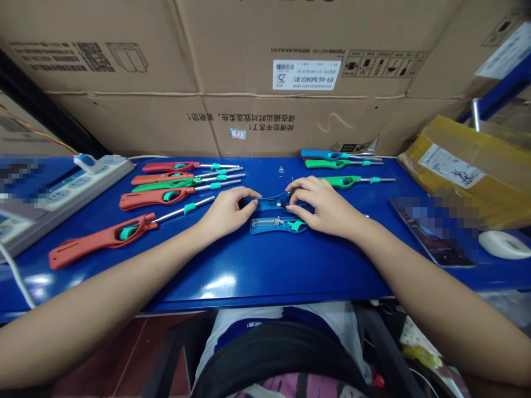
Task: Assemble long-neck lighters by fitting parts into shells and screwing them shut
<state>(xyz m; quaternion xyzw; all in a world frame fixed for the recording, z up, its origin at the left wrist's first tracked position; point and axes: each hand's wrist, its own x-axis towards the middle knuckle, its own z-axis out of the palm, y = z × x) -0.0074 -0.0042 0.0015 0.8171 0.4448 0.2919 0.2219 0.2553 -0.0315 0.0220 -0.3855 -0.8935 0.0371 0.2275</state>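
My left hand (232, 210) pinches the left end of a blue lighter casing half (267, 203) between thumb and fingers. At its other end, the curled fingers of my right hand (323, 207) grip a small black part with a white tip (282, 205). Whether they also press on the casing is partly hidden. Just below, flat on the table, lies a second blue lighter half (269, 225) with a clear tank and a teal trigger (297, 225). Its right end disappears under my right hand. Tiny white pieces (281, 170) are scattered beyond the hands.
Several red lighters (99, 237) and a green one (166, 185) lie left. Blue (319, 154) and green lighters (342, 181) lie right. A power strip (62, 193) edges the left; a phone (431, 232), white mouse (504, 244) and yellow-taped box (460, 171) stand right. Cardboard (249, 121) walls the back.
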